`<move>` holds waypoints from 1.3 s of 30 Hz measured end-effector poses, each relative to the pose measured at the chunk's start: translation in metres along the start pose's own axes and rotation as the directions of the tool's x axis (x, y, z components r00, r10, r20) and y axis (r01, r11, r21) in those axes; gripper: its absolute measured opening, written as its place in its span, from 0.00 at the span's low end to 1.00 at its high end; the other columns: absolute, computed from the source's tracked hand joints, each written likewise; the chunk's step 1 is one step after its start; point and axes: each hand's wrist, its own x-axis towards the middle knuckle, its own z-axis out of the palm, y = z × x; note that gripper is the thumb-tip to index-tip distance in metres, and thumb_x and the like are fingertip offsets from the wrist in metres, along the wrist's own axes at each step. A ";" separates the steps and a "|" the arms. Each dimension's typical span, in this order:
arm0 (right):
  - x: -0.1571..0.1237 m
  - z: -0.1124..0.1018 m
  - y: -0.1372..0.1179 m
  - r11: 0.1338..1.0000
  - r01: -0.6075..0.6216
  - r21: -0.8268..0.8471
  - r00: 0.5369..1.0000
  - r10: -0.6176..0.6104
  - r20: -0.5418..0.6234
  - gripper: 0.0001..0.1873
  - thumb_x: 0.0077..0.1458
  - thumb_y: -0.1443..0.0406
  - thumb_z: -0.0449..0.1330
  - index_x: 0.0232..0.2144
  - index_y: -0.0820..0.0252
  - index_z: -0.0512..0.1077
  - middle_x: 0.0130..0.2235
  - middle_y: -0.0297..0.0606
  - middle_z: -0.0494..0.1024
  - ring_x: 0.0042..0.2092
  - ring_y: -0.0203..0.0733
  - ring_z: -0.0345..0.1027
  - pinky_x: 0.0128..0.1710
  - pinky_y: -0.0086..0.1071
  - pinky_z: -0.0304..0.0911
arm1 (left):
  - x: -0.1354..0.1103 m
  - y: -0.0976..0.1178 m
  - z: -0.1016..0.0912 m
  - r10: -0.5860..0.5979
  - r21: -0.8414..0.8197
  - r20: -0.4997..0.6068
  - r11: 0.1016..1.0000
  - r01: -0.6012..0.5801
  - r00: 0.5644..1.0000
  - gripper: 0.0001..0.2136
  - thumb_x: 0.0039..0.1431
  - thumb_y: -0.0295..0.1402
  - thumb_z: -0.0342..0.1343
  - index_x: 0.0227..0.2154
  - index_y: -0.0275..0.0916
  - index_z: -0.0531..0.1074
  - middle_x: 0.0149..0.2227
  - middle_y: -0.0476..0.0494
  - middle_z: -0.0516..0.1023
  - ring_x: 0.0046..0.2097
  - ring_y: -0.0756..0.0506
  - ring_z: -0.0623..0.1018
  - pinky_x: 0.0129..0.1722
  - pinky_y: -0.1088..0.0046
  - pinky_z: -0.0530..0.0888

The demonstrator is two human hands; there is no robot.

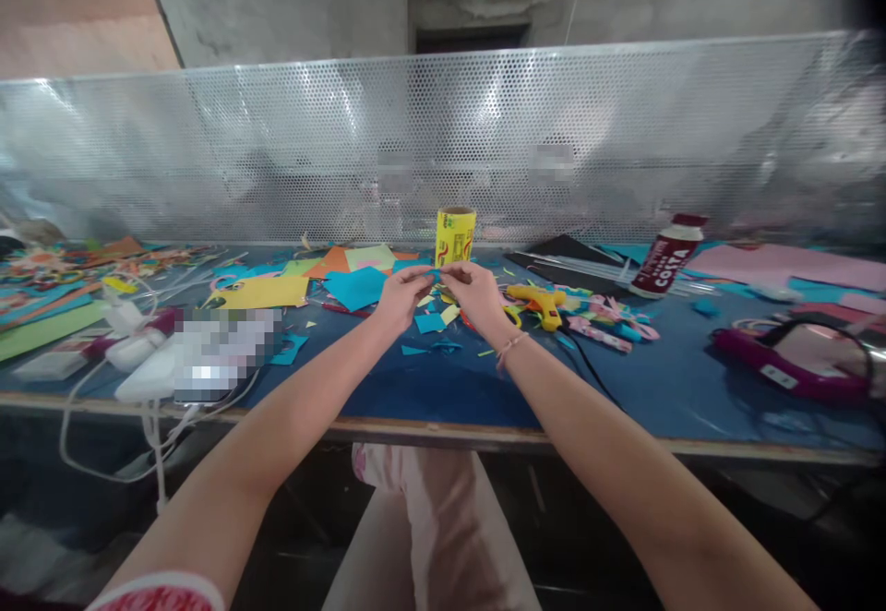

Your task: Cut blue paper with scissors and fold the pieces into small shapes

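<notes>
Fingertips of my left hand [405,297] and my right hand [476,293] meet in a pinch over the table's middle. Between them shows a small strip of blue paper [437,272], mostly hidden by the fingers. Right behind stands a yellow roll [455,234] with printed wrapping. Below the hands lie small paper scraps, among them a blue square [430,322]. Beside my right wrist rests a yellow glue gun [538,305]. A larger blue sheet [356,288] lies left of my left hand.
Yellow paper [263,293] lies left, near a phone and white chargers [142,353] with hanging cables. At right are a tilted dark-red bottle [668,257], clear sticks [581,265] and a purple device [796,366]. A perforated metal panel [311,149] borders the table's back.
</notes>
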 end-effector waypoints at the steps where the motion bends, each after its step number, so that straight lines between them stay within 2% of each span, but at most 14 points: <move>1: 0.000 0.000 0.000 0.999 -0.018 0.029 1.000 0.018 -0.005 0.07 0.41 0.64 0.59 0.27 0.60 0.71 0.27 0.35 0.74 0.30 0.37 0.68 0.33 0.32 0.64 | 0.000 0.000 0.001 -0.002 0.003 0.004 1.000 0.002 1.000 0.08 0.35 0.23 0.61 0.23 0.34 0.72 0.22 0.50 0.73 0.27 0.53 0.71 0.35 0.74 0.67; 10: -0.001 0.002 -0.003 0.944 -0.174 0.282 0.984 0.179 0.006 0.09 0.33 0.63 0.64 0.22 0.59 0.72 0.23 0.32 0.72 0.27 0.34 0.66 0.33 0.32 0.63 | 0.000 -0.001 -0.001 -0.034 0.039 0.010 0.999 0.033 0.999 0.06 0.36 0.23 0.60 0.21 0.34 0.71 0.22 0.49 0.72 0.27 0.53 0.71 0.35 0.73 0.67; 18: -0.001 0.004 -0.001 0.918 -0.238 0.317 0.968 0.249 0.006 0.07 0.31 0.66 0.63 0.21 0.60 0.72 0.22 0.32 0.72 0.26 0.33 0.65 0.31 0.30 0.62 | -0.001 0.000 0.000 -0.028 0.090 -0.028 0.995 0.030 0.999 0.04 0.35 0.22 0.59 0.19 0.34 0.70 0.20 0.49 0.71 0.26 0.52 0.71 0.34 0.72 0.68; 21: -0.001 0.004 0.000 0.924 -0.231 0.304 0.970 0.244 -0.006 0.06 0.32 0.65 0.62 0.21 0.60 0.72 0.22 0.32 0.71 0.27 0.34 0.65 0.31 0.30 0.62 | -0.001 -0.001 0.000 -0.015 0.076 -0.013 0.997 0.016 1.000 0.04 0.35 0.22 0.58 0.18 0.34 0.70 0.20 0.49 0.71 0.26 0.52 0.71 0.33 0.73 0.68; 28: -0.002 0.002 -0.005 0.962 -0.145 0.233 0.989 0.149 0.001 0.04 0.35 0.68 0.60 0.21 0.58 0.72 0.24 0.31 0.72 0.29 0.34 0.65 0.33 0.30 0.62 | 0.002 -0.002 -0.003 0.010 0.066 0.007 0.998 -0.011 1.000 0.04 0.35 0.23 0.58 0.18 0.35 0.69 0.20 0.50 0.70 0.25 0.53 0.71 0.34 0.73 0.68; 30: -0.002 0.001 -0.008 0.935 -0.184 0.303 0.982 0.186 0.022 0.03 0.34 0.67 0.61 0.20 0.58 0.72 0.23 0.31 0.71 0.28 0.33 0.64 0.32 0.29 0.62 | 0.002 -0.003 -0.004 0.062 0.116 0.016 0.991 -0.063 0.998 0.04 0.35 0.23 0.59 0.19 0.35 0.70 0.21 0.50 0.71 0.26 0.52 0.71 0.34 0.72 0.69; 34: -0.002 0.002 -0.013 0.792 -0.305 0.528 0.949 0.302 0.096 0.09 0.33 0.62 0.64 0.18 0.59 0.68 0.24 0.31 0.69 0.27 0.31 0.63 0.31 0.27 0.63 | 0.002 -0.006 -0.004 0.186 0.272 0.073 0.942 -0.199 0.980 0.05 0.37 0.26 0.60 0.23 0.35 0.73 0.24 0.47 0.74 0.29 0.50 0.73 0.36 0.71 0.70; 39: -0.001 0.002 -0.011 0.719 -0.365 0.591 0.922 0.367 0.123 0.15 0.26 0.62 0.69 0.16 0.60 0.67 0.22 0.29 0.67 0.25 0.29 0.61 0.27 0.25 0.61 | 0.001 -0.011 -0.004 0.225 0.295 0.095 0.924 -0.244 0.970 0.06 0.39 0.28 0.60 0.25 0.35 0.74 0.26 0.46 0.75 0.31 0.49 0.74 0.38 0.68 0.71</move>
